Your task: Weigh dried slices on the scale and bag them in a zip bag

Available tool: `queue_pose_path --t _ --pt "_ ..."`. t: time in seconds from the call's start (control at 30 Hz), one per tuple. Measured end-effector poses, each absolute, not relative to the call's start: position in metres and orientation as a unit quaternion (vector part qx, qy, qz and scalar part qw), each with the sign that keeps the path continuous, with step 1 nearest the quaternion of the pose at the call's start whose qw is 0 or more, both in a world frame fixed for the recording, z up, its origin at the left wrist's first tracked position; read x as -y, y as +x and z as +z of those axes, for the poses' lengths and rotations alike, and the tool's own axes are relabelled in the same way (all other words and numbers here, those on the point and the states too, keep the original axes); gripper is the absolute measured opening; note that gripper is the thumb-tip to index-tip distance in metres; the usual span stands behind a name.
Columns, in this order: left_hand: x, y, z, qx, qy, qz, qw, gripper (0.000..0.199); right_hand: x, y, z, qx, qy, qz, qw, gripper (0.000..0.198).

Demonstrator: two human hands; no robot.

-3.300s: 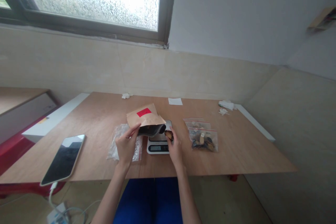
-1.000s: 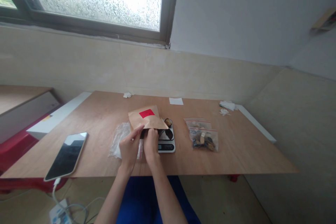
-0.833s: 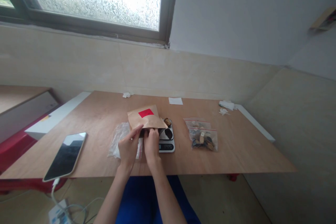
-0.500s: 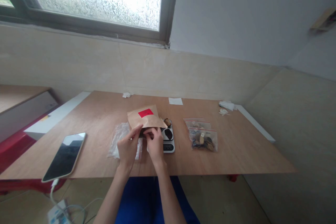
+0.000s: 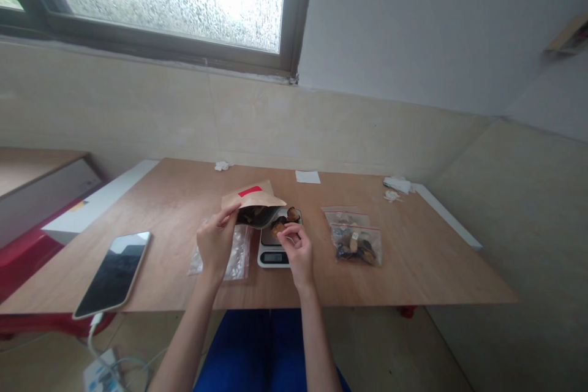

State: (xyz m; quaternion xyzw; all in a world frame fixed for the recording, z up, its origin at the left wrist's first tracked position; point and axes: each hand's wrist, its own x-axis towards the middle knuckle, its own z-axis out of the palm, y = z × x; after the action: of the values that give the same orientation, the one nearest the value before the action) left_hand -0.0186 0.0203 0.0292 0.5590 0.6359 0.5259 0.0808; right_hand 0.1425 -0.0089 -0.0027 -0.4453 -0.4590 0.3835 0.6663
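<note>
My left hand pinches the edge of a brown paper pouch with a red label, its dark mouth gaping toward me. Over a small white digital scale, my right hand is closed on a brown dried slice, whose exact kind I cannot make out. Other dark and brown dried pieces lie on the scale's plate. Under and beside my left hand is a clear zip bag, flat on the table.
Filled zip bags of dried pieces lie right of the scale. A phone on a charging cable rests at the left. Along the back are a white paper and white scraps; a wall stands behind the wooden table.
My right hand has come away from the pouch mouth to the right and now holds a brown dried slice over the scale. The pouch mouth has opened wider and the scale display shows.
</note>
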Motion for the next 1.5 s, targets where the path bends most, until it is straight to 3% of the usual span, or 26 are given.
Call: queue_pose_path --t 0.2,0.37,0.53,0.83,1.13,1.3,1.43,1.5 --pt "-0.026 -0.022 0.034 -0.645 0.559 0.516 0.068 0.028 -0.002 0.157 -0.024 0.560 -0.497 0.288 0.598 0.006" --pt "-0.025 -0.022 0.032 -0.637 0.562 0.523 0.072 0.025 -0.007 0.147 -0.029 0.680 -0.514 0.181 0.491 0.029" --pt "-0.023 -0.024 0.032 -0.627 0.570 0.524 0.082 0.024 -0.007 0.138 -0.041 0.720 -0.532 0.109 0.433 0.035" --pt "-0.019 -0.020 0.032 -0.622 0.565 0.533 0.094 0.023 0.000 0.133 -0.043 0.740 -0.495 0.124 0.438 0.027" --pt "-0.016 -0.018 0.027 -0.615 0.565 0.538 0.115 0.023 0.017 0.117 0.003 0.714 -0.459 0.114 0.517 0.030" --pt "-0.009 -0.015 0.017 -0.597 0.571 0.549 0.130 0.024 -0.001 0.094 0.025 0.743 -0.511 0.160 0.401 0.033" --pt "-0.005 -0.017 0.010 -0.609 0.558 0.550 0.126 0.024 -0.021 0.077 0.023 0.818 -0.507 0.121 0.245 0.032" --pt "-0.005 -0.020 0.009 -0.611 0.551 0.554 0.126 0.025 -0.027 0.072 0.018 0.846 -0.478 0.103 0.211 0.034"
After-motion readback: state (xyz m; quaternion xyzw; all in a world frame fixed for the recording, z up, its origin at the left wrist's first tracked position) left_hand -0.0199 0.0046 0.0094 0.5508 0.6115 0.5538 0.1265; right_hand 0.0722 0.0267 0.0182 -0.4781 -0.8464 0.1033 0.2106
